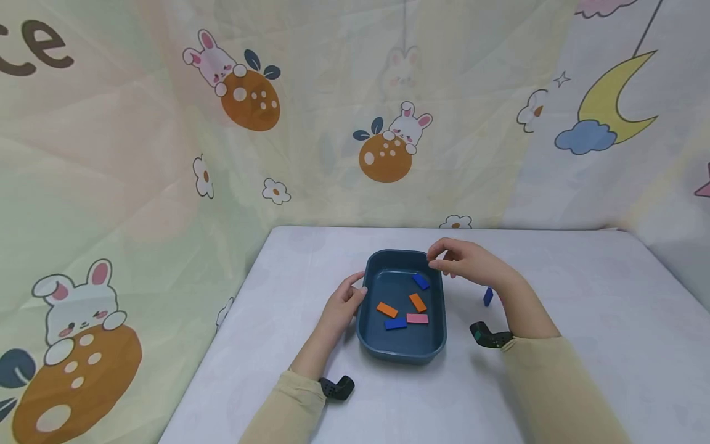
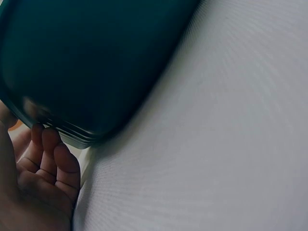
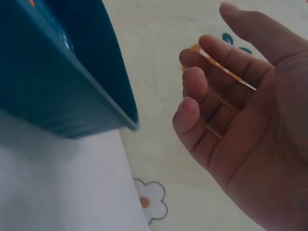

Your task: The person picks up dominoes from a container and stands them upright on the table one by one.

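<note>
A dark blue plastic tray (image 1: 402, 351) stands on the table, holding several small blocks. Inside lie a blue block (image 1: 420, 281) near the far end, an orange block (image 1: 418, 302) with another orange block (image 1: 387, 309) to its left, a pink block (image 1: 417, 318) and a second blue block (image 1: 395, 324). My left hand (image 1: 341, 304) grips the tray's left side, its fingertips at the outer wall below the rim in the left wrist view. Above the far right corner hovers my right hand (image 1: 468, 261), empty, with loosely bent fingers apart from the tray in the right wrist view.
One more blue block (image 1: 488, 296) is on the white table (image 1: 610, 308) to the right of the tray, beside the right forearm. Dark wrist devices sit on both wrists. A patterned cloth (image 1: 333, 92) hangs behind the table and along its left side.
</note>
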Action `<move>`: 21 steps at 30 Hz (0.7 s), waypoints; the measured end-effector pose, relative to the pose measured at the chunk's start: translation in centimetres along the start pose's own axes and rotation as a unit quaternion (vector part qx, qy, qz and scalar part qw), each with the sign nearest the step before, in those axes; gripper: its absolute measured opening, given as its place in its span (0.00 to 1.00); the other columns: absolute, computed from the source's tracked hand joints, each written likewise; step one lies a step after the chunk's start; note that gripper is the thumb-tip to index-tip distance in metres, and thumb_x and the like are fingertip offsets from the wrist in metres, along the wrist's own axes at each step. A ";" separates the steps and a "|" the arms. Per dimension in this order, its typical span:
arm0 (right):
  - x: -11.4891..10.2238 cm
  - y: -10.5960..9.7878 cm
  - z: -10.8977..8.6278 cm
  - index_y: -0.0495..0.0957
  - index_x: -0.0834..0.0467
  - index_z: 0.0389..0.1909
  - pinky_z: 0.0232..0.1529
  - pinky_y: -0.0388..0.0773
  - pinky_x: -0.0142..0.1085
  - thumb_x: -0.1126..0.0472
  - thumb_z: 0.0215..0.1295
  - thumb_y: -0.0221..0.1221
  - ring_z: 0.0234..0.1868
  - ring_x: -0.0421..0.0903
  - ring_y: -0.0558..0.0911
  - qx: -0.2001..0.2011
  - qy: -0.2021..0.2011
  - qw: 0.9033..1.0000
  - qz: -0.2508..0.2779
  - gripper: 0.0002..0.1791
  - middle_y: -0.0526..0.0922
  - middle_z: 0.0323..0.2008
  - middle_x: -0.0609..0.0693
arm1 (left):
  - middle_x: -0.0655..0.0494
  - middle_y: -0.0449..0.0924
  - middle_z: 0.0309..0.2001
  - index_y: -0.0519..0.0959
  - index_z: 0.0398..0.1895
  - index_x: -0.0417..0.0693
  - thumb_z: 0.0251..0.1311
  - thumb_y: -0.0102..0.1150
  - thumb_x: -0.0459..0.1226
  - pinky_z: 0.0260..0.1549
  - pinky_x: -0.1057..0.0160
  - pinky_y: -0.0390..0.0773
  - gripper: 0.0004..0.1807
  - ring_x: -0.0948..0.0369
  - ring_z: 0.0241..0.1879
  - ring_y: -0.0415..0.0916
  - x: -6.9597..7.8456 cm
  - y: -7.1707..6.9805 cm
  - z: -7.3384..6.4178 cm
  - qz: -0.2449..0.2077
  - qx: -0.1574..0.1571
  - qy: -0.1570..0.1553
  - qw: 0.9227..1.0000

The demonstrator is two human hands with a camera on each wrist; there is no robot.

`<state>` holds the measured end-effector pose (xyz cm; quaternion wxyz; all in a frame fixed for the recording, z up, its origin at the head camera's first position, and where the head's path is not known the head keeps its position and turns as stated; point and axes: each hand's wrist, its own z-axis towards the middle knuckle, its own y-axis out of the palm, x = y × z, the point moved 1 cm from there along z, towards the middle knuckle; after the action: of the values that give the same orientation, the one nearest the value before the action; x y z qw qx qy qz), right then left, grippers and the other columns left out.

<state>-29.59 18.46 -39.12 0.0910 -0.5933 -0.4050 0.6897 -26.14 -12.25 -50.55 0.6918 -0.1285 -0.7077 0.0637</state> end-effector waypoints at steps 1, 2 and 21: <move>-0.2 0.3 0.3 0.78 0.46 0.51 0.42 0.77 0.42 0.42 0.66 0.61 0.38 0.52 0.79 -0.005 -0.002 1.000 0.003 0.18 0.82 0.45 0.56 | 0.54 0.79 0.36 0.70 0.66 0.74 0.69 0.54 0.52 0.29 0.63 0.74 0.23 0.58 0.30 0.74 0.0 0.0 0.0 -0.001 -0.001 0.002 1.000; -0.4 0.5 0.6 0.78 0.46 0.50 0.42 0.78 0.43 0.42 0.66 0.61 0.39 0.53 0.79 -0.009 -0.004 1.000 0.004 0.17 0.82 0.46 0.57 | 0.54 0.79 0.36 0.70 0.66 0.73 0.69 0.54 0.52 0.29 0.63 0.74 0.23 0.58 0.30 0.75 0.0 0.0 0.0 -0.002 -0.003 0.002 1.000; -2.3 5.2 4.5 0.77 0.51 0.54 0.46 0.81 0.49 0.42 0.65 0.61 0.43 0.52 0.81 -0.072 0.015 0.997 0.001 0.23 0.82 0.46 0.48 | 0.55 0.79 0.37 0.70 0.66 0.75 0.68 0.55 0.54 0.30 0.62 0.74 0.23 0.58 0.30 0.75 0.0 0.0 0.1 0.001 -0.002 -0.008 1.000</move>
<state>-31.10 11.60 -41.00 0.0536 -0.6092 -0.4515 0.6498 -26.19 -12.24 -50.57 0.6856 -0.1296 -0.7134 0.0643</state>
